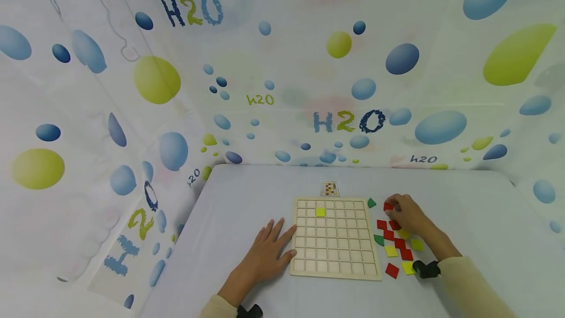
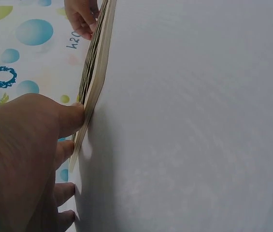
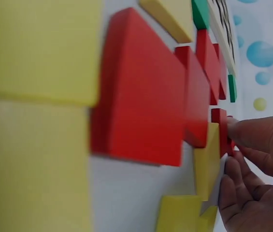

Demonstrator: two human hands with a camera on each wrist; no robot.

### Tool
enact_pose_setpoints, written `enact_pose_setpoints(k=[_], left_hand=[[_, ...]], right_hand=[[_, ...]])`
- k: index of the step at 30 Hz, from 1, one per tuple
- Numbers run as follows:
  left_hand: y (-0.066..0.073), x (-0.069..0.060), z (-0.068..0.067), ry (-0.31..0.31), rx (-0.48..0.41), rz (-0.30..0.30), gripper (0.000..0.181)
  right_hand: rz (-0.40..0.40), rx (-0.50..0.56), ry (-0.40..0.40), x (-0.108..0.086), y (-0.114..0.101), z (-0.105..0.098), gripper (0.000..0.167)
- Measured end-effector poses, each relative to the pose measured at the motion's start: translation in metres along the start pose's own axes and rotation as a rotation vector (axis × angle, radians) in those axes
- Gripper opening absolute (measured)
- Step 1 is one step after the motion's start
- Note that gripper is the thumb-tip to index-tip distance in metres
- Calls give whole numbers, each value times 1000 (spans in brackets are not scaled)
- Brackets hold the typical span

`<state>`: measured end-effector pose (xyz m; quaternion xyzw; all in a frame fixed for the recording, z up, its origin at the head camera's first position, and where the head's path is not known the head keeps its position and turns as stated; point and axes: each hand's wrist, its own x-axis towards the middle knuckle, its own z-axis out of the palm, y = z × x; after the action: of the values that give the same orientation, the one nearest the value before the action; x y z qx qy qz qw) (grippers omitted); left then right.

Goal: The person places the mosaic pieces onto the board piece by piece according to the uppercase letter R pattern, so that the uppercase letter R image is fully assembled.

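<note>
A light wooden grid board (image 1: pixel 335 277) lies on the white table, with one yellow square tile (image 1: pixel 320 212) in an upper cell. My left hand (image 1: pixel 267 254) is spread at the board's left side. Its thumb (image 2: pixel 71 118) and index fingertip touch the board's edge. To the right of the board, my right hand (image 1: pixel 408 215) pinches a red square tile (image 1: pixel 388 206) between thumb and fingers. Just below that hand are more red tiles (image 1: pixel 399 243), yellow tiles (image 1: pixel 390 251) and a green rounded piece (image 1: pixel 379 240). In the right wrist view, the fingers partly hide the pinched tile.
A small printed pattern card (image 1: pixel 330 188) lies beyond the board's top edge. Another green piece (image 1: pixel 372 203) sits near the board's upper right corner. A lone red tile (image 1: pixel 392 271) lies nearest the front. Behind the table hangs a patterned curtain (image 1: pixel 282 63).
</note>
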<state>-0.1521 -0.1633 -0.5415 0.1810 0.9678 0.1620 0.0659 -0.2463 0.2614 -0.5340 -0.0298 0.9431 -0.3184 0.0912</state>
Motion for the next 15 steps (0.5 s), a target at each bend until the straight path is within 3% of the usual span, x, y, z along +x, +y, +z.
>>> enact_pose_setpoints(k=[7,15], left_hand=[[0,-1,-1,2,0,2,64],[-1,-1,-1,-7,6,3,64]], right_hand=[[-16,1,-9,2,1,3,39],[-38,59,-54,11,-22,-23,40]])
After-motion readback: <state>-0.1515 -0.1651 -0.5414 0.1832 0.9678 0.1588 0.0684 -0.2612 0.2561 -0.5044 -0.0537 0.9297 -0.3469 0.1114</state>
